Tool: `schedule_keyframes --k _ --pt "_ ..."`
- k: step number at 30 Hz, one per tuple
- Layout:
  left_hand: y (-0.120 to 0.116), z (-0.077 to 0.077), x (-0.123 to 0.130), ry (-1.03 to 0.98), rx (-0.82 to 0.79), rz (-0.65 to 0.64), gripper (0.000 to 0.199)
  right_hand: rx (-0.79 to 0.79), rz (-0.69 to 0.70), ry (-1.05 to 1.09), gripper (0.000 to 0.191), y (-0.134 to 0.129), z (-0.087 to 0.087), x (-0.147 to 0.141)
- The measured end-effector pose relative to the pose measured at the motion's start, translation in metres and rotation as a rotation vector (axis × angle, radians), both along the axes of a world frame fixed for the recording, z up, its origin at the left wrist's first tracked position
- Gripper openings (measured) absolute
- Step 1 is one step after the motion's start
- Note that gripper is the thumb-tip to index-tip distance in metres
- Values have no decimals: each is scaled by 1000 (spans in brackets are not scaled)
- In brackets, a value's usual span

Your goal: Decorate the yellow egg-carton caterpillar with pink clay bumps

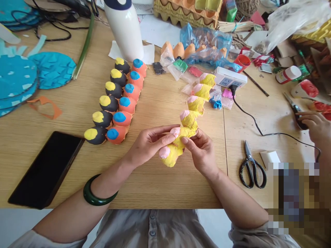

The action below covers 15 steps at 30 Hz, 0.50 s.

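A strip of egg-carton cups (pixel 192 119) covered in yellow, with pale pink tips, runs away from me over the table. My left hand (pixel 148 143) has its thumb and fingers closed on a pink-tipped cup near the close end. My right hand (pixel 201 150) grips the yellow side of the strip, thumb on top and fingers behind it. Further left stand two rows: black cups (pixel 102 119) with yellow tops and orange-red cups (pixel 121 117) with blue tops. A dark green bangle (pixel 89 193) circles my left forearm.
A black phone (pixel 46 168) lies front left. Scissors (pixel 249 167) and a white power strip (pixel 230 77) with its cord are on the right. Another person's hand (pixel 314 124) touches a second pair of scissors. A white bottle (pixel 125 31) stands behind the rows.
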<state>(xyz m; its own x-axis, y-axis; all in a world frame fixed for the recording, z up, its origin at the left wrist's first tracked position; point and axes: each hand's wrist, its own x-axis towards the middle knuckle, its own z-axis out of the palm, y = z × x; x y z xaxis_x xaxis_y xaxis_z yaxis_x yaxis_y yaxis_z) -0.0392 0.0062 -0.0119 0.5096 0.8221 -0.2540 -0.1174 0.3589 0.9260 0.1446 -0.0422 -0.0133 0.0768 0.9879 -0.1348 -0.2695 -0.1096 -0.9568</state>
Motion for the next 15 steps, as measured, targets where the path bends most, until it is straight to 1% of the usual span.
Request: schedule_keyframes --k 4,9,15 --pt "3 -2 -2 -113 -88 -99 54 4 -6 -17 38 -1 0 -2" --pt "3 -3 0 -137 -110 -75 44 61 18 -66 31 -6 -1 -1" --pt "1 -3 2 -144 -92 -63 45 173 -6 -192 24 -8 -8 0"
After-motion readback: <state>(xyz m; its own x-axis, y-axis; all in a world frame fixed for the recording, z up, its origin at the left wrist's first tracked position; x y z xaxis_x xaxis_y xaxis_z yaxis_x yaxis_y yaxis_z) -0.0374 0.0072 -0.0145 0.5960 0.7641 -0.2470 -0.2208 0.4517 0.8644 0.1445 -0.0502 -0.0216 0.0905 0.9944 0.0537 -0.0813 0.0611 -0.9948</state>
